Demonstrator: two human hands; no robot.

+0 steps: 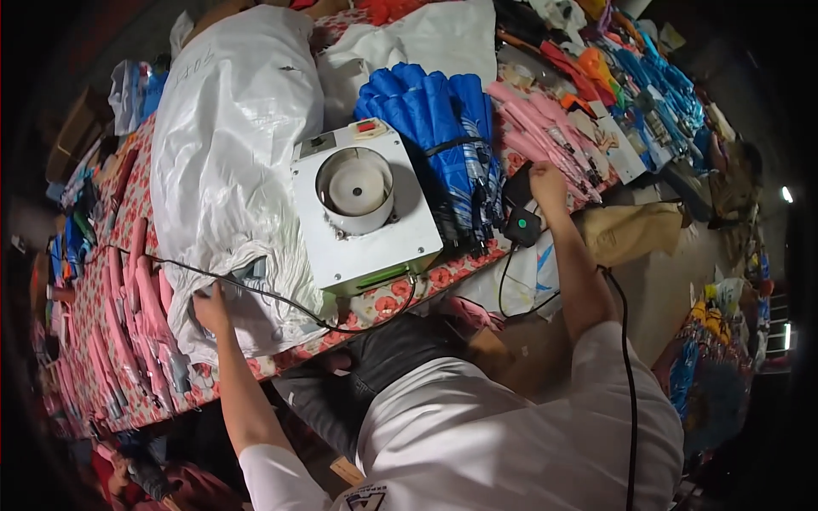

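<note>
My left hand rests on the lower edge of a big white plastic sack lying on the flower-patterned table, fingers gripping the bunched plastic. My right hand reaches to the table's right edge, beside a bundle of blue folded umbrellas and pink folded umbrellas. It touches something dark there; what it holds is hidden. A small black box with a green light hangs just below it. Between my hands stands a white square machine with a round well on top.
A black cable runs across the sack to the machine. More pink umbrellas lie at the table's left end. Blue and orange goods cover the far right. Another black cable hangs by my right arm.
</note>
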